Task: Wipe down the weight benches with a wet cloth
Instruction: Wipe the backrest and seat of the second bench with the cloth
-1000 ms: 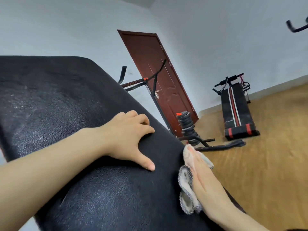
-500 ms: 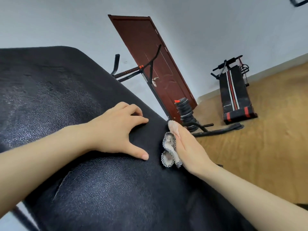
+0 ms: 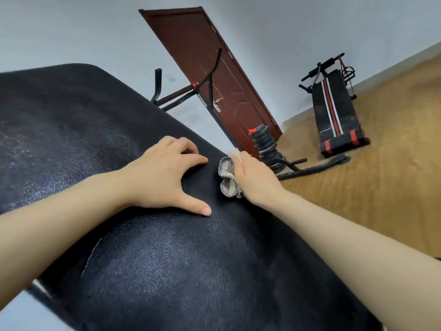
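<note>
A black padded weight bench (image 3: 148,271) fills the lower left of the head view, its textured surface glistening in patches. My left hand (image 3: 164,180) rests on the pad with the thumb spread out and the fingertips bent against it. Just to its right, my right hand (image 3: 255,180) presses a folded grey-and-white cloth (image 3: 228,180) against the bench's right side edge, fingers laid straight along the cloth. Part of the cloth is hidden under that hand.
A second black bench with red and white stripes (image 3: 334,111) lies on the wooden floor (image 3: 381,175) at the far right. A stack of weight plates (image 3: 266,146) and a black barbell rack (image 3: 191,91) stand before a dark red door (image 3: 210,68).
My right hand has slid the cloth up along the bench's side edge, away from me, to sit beside my left hand. The left hand stays planted on the pad.
</note>
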